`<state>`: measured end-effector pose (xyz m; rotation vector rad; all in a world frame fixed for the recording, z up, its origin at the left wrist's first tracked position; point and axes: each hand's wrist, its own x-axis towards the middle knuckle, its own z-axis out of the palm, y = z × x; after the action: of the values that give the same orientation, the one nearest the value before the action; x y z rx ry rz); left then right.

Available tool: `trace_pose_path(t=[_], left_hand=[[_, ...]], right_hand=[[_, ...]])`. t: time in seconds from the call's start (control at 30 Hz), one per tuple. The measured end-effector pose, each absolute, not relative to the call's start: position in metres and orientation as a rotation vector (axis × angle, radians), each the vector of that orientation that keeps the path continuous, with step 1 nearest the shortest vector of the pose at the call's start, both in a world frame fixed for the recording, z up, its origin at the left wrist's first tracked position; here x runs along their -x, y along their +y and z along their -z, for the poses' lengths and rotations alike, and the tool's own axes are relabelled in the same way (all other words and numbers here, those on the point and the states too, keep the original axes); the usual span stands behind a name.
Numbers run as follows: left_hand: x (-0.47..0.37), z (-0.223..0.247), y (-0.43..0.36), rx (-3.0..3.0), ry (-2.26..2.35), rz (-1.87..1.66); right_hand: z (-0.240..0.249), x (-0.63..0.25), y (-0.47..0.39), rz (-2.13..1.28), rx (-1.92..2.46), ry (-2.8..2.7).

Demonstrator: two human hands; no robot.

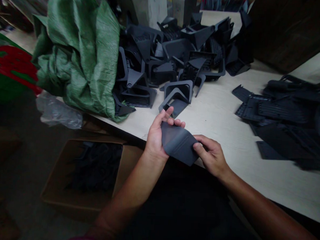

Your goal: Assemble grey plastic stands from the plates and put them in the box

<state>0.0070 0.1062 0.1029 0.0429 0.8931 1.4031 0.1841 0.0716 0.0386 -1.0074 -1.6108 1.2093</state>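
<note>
A bent dark grey plastic panel (178,144) is held in front of me at the table's near edge. My left hand (159,134) cradles its left end, palm up, with the fingers curled behind it. A small black bit shows by the left fingertips; I cannot make out what it is. My right hand (211,154) pinches the panel's right edge between thumb and fingers. Just beyond the left fingers lies a grey frame-shaped plastic part (178,94), at the front of a heap of similar grey parts (179,50).
A green woven sack (80,53) slumps at the table's left end. Flat dark panels (282,114) are piled on the white table (218,115) at right. Below left, a cardboard box (129,157) holds dark parts. A red plastic object (15,64) and clear plastic bag (61,112) are at far left.
</note>
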Motion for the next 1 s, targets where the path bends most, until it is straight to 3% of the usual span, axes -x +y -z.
trace_pose_path(t=[0.23, 0.4, 0.83, 1.0], left_hand=[[0.012, -0.075, 0.108, -0.804, 1.222, -1.495], [0.019, -0.077, 0.096, -1.203, 1.121, -1.32], [0.025, -0.078, 0.096, -0.874, 1.11, -1.374], [0.043, -0.083, 0.093, -1.008, 1.073, -1.05]], right_hand=[[-0.041, -0.185, 0.071, -1.093, 1.189, -1.438], [-0.058, -0.185, 0.079, -1.116, 1.21, -1.347], [-0.088, -0.176, 0.103, -1.32, 1.102, -1.387], [-0.084, -0.179, 0.112, -1.599, 1.067, -1.52]])
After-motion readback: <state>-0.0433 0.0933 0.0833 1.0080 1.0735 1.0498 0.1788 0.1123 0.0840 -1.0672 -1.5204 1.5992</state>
